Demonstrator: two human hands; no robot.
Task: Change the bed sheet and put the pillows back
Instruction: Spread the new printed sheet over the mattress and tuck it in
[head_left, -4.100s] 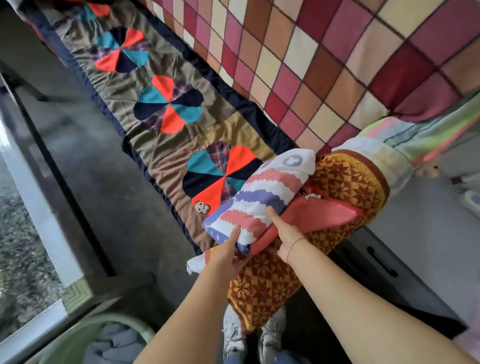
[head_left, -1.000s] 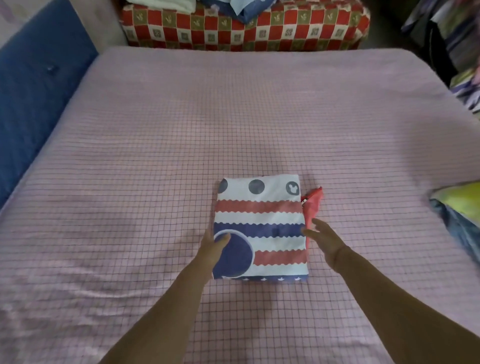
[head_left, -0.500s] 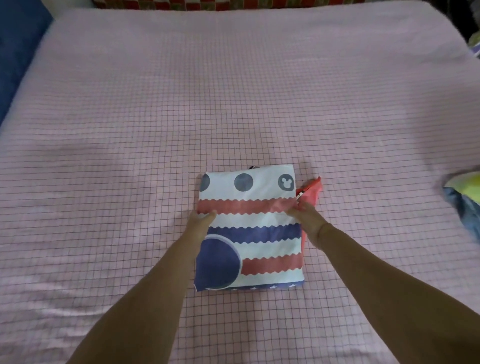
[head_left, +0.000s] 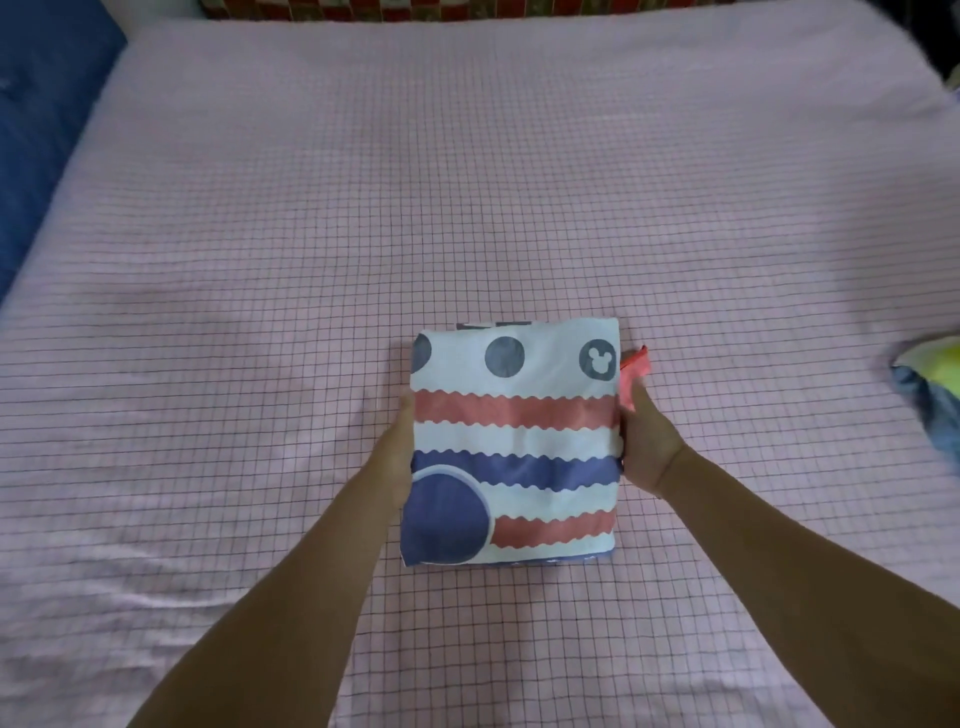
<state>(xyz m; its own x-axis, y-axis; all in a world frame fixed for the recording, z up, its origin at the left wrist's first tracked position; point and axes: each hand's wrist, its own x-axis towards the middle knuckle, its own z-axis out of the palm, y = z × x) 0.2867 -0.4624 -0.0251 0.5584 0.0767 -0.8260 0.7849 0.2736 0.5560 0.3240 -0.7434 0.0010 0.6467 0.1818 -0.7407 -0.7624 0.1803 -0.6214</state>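
On the bed (head_left: 467, 182), left hand (head_left: 399, 453) and right hand (head_left: 645, 441) clasp side edges of folded sheet (head_left: 514, 415); each grip closed on it, fingers apparently tucked underneath.

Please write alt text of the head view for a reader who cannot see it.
A person's left hand and right hand hold the side edges of a folded sheet with red and blue wavy stripes, lying on a pink checked bed. A yellow and blue cloth shows at the right edge.

pink bed cover (head_left: 260, 260): flat, open left and beyond | blocks: folded sheet (head_left: 514, 441) centre, cloth bundle (head_left: 930, 395) right
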